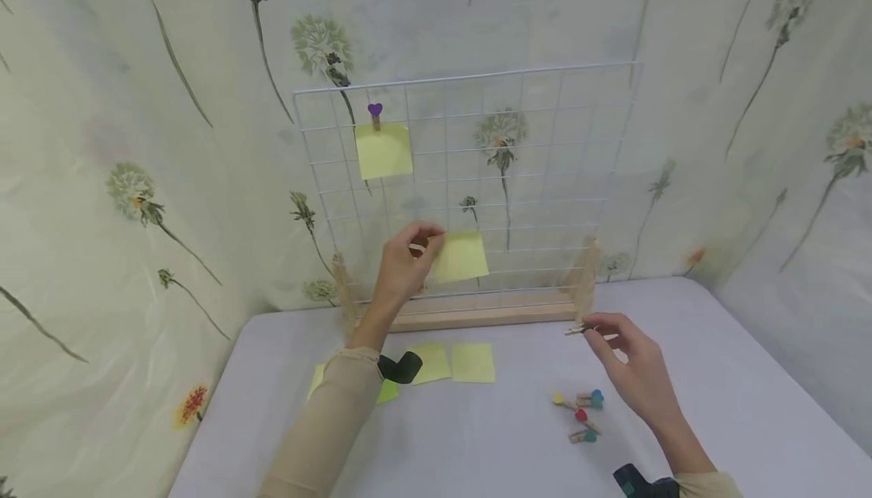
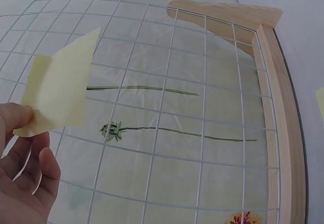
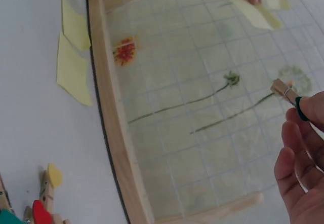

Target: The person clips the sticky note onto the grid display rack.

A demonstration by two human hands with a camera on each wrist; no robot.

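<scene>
My left hand (image 1: 402,263) pinches a yellow sticky note (image 1: 462,257) by its upper left corner, in front of the lower part of a white wire grid (image 1: 545,146). In the left wrist view the thumb presses on the edge of that note (image 2: 63,89). Above the table at the right, my right hand (image 1: 633,365) pinches a small wooden clothespin (image 1: 577,329). Its dark green decoration shows under the thumb in the right wrist view, with the wooden end of the clothespin (image 3: 284,89) pointing away. Higher on the grid, a purple-heart clothespin (image 1: 375,113) clips another yellow note (image 1: 384,151).
A wooden base (image 1: 477,318) carries the grid at the back of the white table. Yellow notes (image 1: 473,363) and a green note (image 1: 387,391) lie before it, partly behind the left arm. Several clothespins with coloured hearts (image 1: 581,415) lie at the right.
</scene>
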